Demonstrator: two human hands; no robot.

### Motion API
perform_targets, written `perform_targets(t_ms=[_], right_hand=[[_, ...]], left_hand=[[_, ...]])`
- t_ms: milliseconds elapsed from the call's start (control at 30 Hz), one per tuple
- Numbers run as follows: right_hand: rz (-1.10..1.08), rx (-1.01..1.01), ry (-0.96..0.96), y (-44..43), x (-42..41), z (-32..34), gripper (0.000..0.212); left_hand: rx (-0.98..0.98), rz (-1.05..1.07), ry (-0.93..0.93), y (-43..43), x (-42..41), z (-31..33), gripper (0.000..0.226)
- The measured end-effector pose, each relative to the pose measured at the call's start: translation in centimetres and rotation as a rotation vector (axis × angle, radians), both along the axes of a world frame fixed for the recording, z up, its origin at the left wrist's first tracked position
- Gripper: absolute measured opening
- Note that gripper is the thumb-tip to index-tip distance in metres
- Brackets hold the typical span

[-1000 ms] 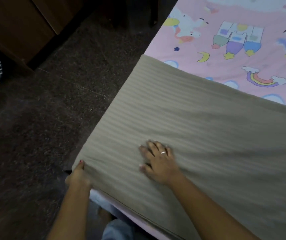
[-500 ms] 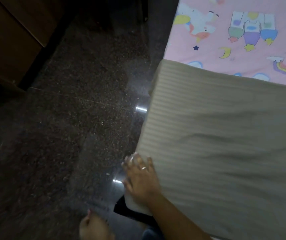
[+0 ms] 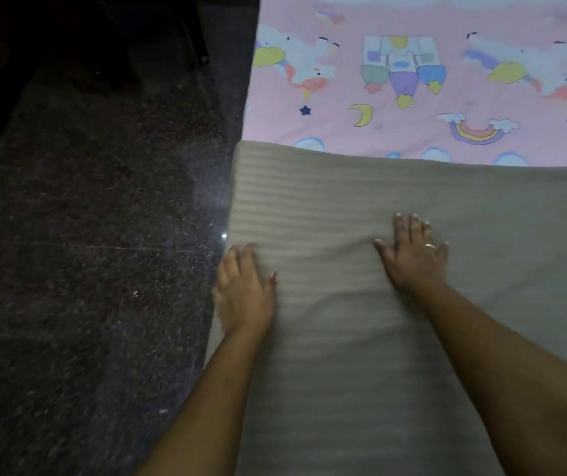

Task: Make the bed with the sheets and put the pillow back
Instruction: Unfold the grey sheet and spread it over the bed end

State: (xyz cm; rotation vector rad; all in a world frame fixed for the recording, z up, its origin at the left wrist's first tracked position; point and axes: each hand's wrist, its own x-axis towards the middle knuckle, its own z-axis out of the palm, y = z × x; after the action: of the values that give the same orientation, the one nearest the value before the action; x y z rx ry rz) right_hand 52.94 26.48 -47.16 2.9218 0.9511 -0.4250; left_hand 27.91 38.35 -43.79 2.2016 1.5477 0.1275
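A grey-green striped sheet point(image 3: 361, 201) lies folded flat across the near part of the bed. Beyond it shows the pink bed sheet point(image 3: 412, 108) printed with unicorns, rockets and rainbows. My left hand point(image 3: 242, 290) rests on the striped sheet's left edge, fingers straight and wrapping slightly over the side. My right hand point(image 3: 414, 255), a ring on one finger, lies flat on top of the striped sheet with fingers spread. No pillow is in view.
Dark speckled stone floor point(image 3: 86, 269) runs along the left side of the bed. Dark furniture point(image 3: 69, 36) stands at the top left, hard to make out in the dim light.
My right hand moved from the sheet's left corner to its top, further right. My left hand came up from below the bed onto the sheet's left edge. The view shifted right.
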Motion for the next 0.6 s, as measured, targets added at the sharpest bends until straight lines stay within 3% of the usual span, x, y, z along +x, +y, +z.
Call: perform_targets(t_ms=[133, 300, 467, 600], right_hand=[[-0.014, 0.075, -0.023, 4.6, -3.7, -1.5, 0.071], [0.311, 0.165, 0.135, 10.6, -6.1, -2.0, 0.069], [0.347, 0.208, 0.321, 10.6, -4.4, -3.2, 0.069], [0.344, 0.180, 0.428, 10.9, -4.1, -2.1, 0.071]], left_hand=[[0.030, -0.330, 0.235, 2.8, 5.6, -1.3, 0.054], [0.078, -0.441, 0.257, 10.6, 12.0, -1.0, 0.044], [0.012, -0.581, 0.425, 17.1, 20.5, -2.3, 0.077], [0.111, -0.597, 0.527, 17.9, 23.8, -2.2, 0.058]])
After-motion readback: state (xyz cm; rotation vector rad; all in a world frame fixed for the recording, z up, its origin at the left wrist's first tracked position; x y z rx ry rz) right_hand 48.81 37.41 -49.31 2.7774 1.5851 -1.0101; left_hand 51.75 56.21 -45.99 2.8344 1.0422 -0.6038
